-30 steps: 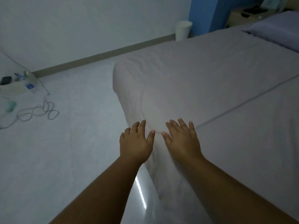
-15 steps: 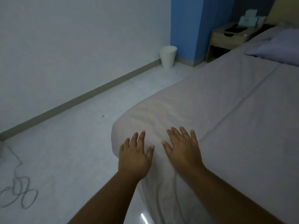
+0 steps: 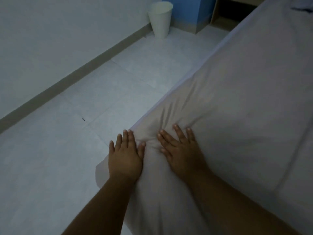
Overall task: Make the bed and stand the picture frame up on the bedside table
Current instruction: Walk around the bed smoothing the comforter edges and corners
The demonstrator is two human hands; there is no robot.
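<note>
A pale grey duvet (image 3: pixel 245 92) covers the bed on the right side of the head view. My left hand (image 3: pixel 125 155) lies flat on the duvet's left edge, fingers apart, holding nothing. My right hand (image 3: pixel 181 150) presses flat on top of the duvet just beside it, fingers spread. The cloth is bunched into small wrinkles between and ahead of the two hands. Only the lower part of the bedside table (image 3: pixel 227 14) shows at the top; its top and the picture frame are out of view.
A white waste bin (image 3: pixel 160 19) stands on the floor by the wall at the top. A blue wall section (image 3: pixel 188 7) is beside it. A strip of pale tiled floor (image 3: pixel 101 92) runs between the wall's skirting and the bed's left side.
Both hands have slid forward along the duvet's left edge toward the head of the bed. The view has tipped downward, so the pillow and table top have left the frame. Wrinkles have formed between the hands.
</note>
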